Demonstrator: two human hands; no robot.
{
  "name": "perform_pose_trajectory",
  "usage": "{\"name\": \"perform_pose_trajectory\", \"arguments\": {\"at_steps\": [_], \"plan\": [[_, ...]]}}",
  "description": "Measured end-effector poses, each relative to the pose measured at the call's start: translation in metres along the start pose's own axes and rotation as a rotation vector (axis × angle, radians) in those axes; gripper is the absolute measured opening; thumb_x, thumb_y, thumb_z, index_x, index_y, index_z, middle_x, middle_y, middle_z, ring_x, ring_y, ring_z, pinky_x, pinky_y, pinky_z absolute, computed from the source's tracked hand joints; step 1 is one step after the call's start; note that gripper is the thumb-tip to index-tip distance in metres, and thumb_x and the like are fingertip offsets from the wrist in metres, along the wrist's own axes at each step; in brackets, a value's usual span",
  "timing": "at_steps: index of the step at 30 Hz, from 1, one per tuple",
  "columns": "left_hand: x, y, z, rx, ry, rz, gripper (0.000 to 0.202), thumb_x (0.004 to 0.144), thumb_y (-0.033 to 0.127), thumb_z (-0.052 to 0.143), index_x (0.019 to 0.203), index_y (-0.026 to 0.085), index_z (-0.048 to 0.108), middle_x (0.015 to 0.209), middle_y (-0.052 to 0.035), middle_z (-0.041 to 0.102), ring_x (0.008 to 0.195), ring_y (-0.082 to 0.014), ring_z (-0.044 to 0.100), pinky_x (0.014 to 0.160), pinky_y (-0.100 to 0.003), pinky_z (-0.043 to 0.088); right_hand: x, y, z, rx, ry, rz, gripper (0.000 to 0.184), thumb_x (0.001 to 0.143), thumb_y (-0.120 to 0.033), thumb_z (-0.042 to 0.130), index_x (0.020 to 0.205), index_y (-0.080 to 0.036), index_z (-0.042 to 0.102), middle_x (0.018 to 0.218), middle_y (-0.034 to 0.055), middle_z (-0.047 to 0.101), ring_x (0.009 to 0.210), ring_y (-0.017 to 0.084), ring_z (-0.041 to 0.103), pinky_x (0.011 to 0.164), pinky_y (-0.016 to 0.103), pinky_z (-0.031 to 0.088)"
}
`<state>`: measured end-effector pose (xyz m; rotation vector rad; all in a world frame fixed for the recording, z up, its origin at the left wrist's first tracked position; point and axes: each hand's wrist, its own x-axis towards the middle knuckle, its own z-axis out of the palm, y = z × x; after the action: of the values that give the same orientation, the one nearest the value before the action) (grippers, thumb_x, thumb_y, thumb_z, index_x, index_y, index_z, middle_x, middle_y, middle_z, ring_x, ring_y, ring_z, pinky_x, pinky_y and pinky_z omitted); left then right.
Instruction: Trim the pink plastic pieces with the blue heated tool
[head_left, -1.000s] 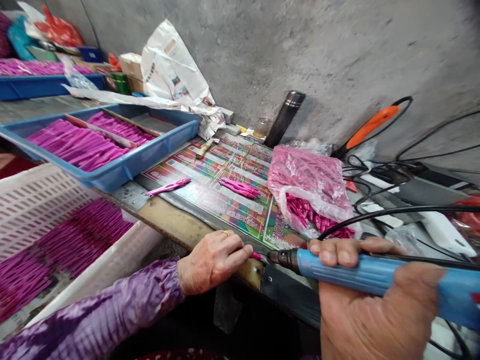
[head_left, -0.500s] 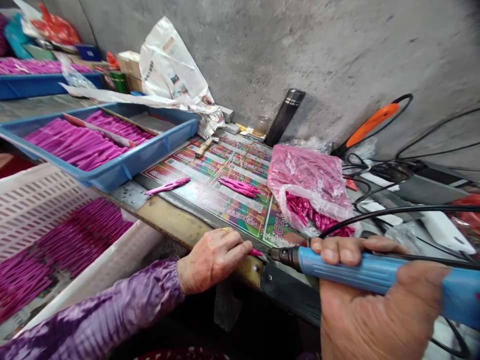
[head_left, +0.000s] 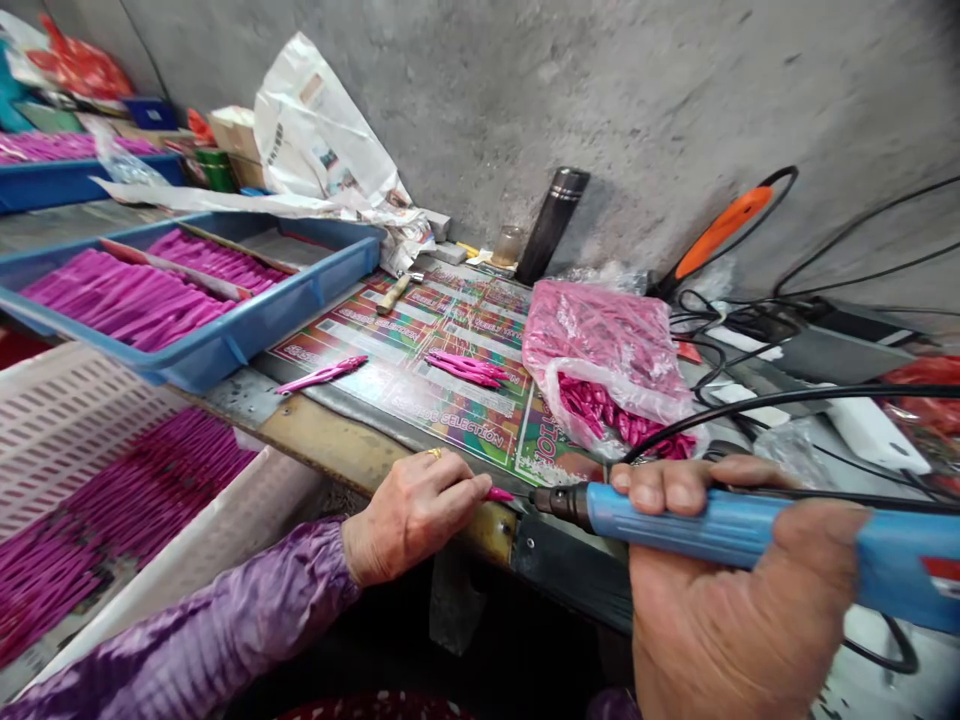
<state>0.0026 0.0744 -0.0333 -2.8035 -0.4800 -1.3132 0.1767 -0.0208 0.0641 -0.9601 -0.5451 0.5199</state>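
Observation:
My left hand [head_left: 416, 510], in a purple sleeve, is closed by the bench edge, pinching a slim pink piece [head_left: 498, 494]; only its end pokes out past the fingertips. My right hand [head_left: 739, 590] grips a blue electric screwdriver [head_left: 697, 528] with a dark nose and a black cable. The nose points left, and its thin bit reaches the end of the pink piece; whether they touch is hard to see. On the printed sheet [head_left: 420, 390] beyond lie two small bunches, one of pink pieces [head_left: 322, 374] and another of pink pieces [head_left: 466, 368].
An open plastic bag [head_left: 600, 325] of pink parts lies beyond the screwdriver. At left are a divided blue tray [head_left: 255, 325] and a white crate [head_left: 289, 490], both holding pink pieces. A small hammer [head_left: 397, 292], a black flask [head_left: 553, 225] and an orange-handled tool [head_left: 724, 232] are farther back.
The view has shifted slightly, so everything sits a little farther left. Both hands keep their holds, with the screwdriver still at the pink piece's end.

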Motion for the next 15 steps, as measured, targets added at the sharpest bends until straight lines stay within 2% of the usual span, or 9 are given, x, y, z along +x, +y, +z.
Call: {"name": "perform_pose_trajectory", "arguments": {"at_steps": [5,8,15], "plan": [[0.0011,0.0008,-0.0007,-0.005,0.008,0.014,0.012,0.104,0.016,0.052,0.110,0.015,0.062,0.082,-0.0021,0.069,0.065,-0.0120,0.059,0.059,-0.025,0.044,0.0008,0.0003,-0.0007,0.012,0.021,0.031,0.037,0.077,-0.058,0.072,0.082,-0.026,0.056,0.067,-0.0061,0.046,0.063,0.015,0.048,0.076,0.040,0.052],[0.0020,0.0013,-0.0020,0.006,0.011,0.028,0.011,0.104,0.015,0.052,0.111,0.015,0.061,0.082,-0.0023,0.070,0.065,-0.0122,0.059,0.058,-0.026,0.044,0.0009,0.0001,-0.0008,0.009,0.022,0.032,0.039,0.075,-0.060,0.073,0.082,-0.026,0.056,0.067,-0.0060,0.046,0.063,0.015,0.048,0.074,0.041,0.052],[-0.0016,-0.0003,-0.0017,0.030,-0.013,0.036,0.019,0.102,0.013,0.055,0.119,0.014,0.061,0.087,-0.0034,0.072,0.069,-0.0130,0.061,0.061,-0.026,0.046,0.0006,0.0027,-0.0033,-0.003,0.009,-0.025,0.032,0.083,-0.056,0.067,0.083,-0.025,0.058,0.066,-0.0054,0.047,0.063,0.014,0.048,0.072,0.036,0.051]]}}
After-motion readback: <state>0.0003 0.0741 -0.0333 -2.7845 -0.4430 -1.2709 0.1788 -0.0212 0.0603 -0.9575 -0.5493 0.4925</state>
